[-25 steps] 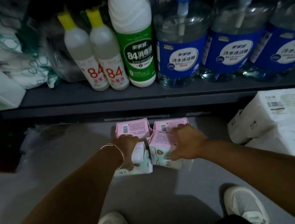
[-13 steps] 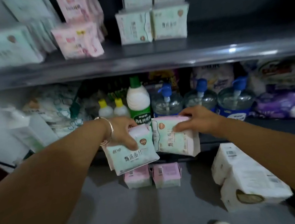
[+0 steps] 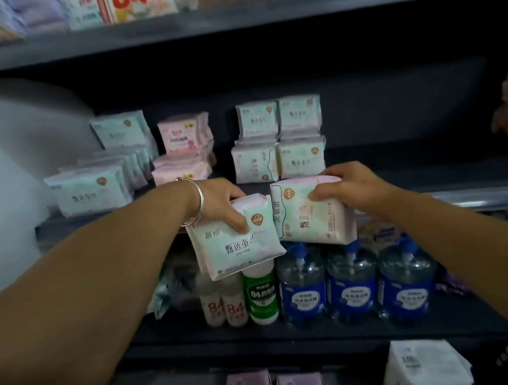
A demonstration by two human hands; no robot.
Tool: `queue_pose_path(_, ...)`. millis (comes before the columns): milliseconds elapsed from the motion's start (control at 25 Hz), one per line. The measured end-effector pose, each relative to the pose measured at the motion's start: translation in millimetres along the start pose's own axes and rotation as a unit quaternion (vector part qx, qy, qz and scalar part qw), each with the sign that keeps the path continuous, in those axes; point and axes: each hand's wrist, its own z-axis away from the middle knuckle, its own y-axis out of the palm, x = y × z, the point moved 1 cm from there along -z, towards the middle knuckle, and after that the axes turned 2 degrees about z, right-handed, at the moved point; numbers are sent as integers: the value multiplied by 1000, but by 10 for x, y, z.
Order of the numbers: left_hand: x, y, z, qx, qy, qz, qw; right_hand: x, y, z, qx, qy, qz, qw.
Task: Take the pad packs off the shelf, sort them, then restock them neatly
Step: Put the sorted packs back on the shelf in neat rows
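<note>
Head view: left hand (image 3: 218,201) grips a green pad pack (image 3: 236,242) at 9 o'clock of the pink-edged pack (image 3: 313,214) pinched by the right hand (image 3: 351,185), both before the shelf (image 3: 438,189). Top-edge grips look loose; packs could slip onto bottles (image 3: 351,279) below.

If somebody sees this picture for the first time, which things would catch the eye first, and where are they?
First, the two hands in the middle: the left hand grips a mint-green pad pack, and the right hand grips a pinkish pad pack beside it. Behind them, stacked pad packs stand on the middle shelf. Below, blue-labelled pump bottles line the lower shelf.
</note>
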Motion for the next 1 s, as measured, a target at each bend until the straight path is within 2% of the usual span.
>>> queue_pose_path(320, -137, -576, -309, -59, 30, -2, 998, 264, -332, -421, -37, -33, -62, 997)
queue_pose_path(520, -239, -871, -588, -102, 68, -35, 992, 306, -546, -715, -65, -50, -41, 996)
queue_pose_path(760, -381, -1229, -1089, -158, 90, -43, 982, 266, -626, -1051, -47, -62, -12, 997)
queue_pose_path(1000, -469, -1485, -1726, -202, 89, -103, 970, 180, -576, -1398, -14, -77, -18, 997)
